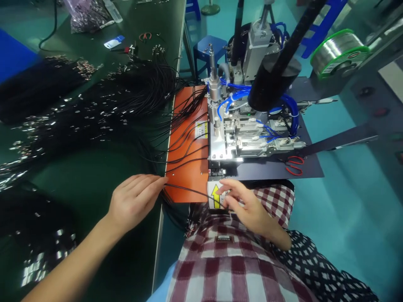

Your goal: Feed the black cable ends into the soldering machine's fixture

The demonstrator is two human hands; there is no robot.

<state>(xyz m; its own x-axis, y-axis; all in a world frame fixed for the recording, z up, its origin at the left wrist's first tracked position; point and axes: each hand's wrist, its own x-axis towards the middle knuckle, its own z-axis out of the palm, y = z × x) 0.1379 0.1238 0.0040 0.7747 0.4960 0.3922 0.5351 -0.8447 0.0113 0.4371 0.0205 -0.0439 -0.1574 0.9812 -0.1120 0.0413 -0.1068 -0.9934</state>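
A thin black cable (189,190) stretches between my two hands across the front of an orange plate (185,176). My left hand (135,199) pinches it at the plate's left edge, fingertips pressed together. At the cable's other end, my right hand (247,209) holds it between thumb and a finger, while the index finger points out above. Beneath that hand is a white label with a yellow arrow (215,193). Several more black cables (189,147) lie over the orange plate, their ends running into the metal machine (220,142) just beyond my right hand.
Large bundles of black cables (138,92) with shiny metal ends cover much of the green table (110,167). Red-handled pliers (295,165) rest on the machine's dark base. A solder wire spool (340,52) and a black cylinder (270,84) stand above the machine.
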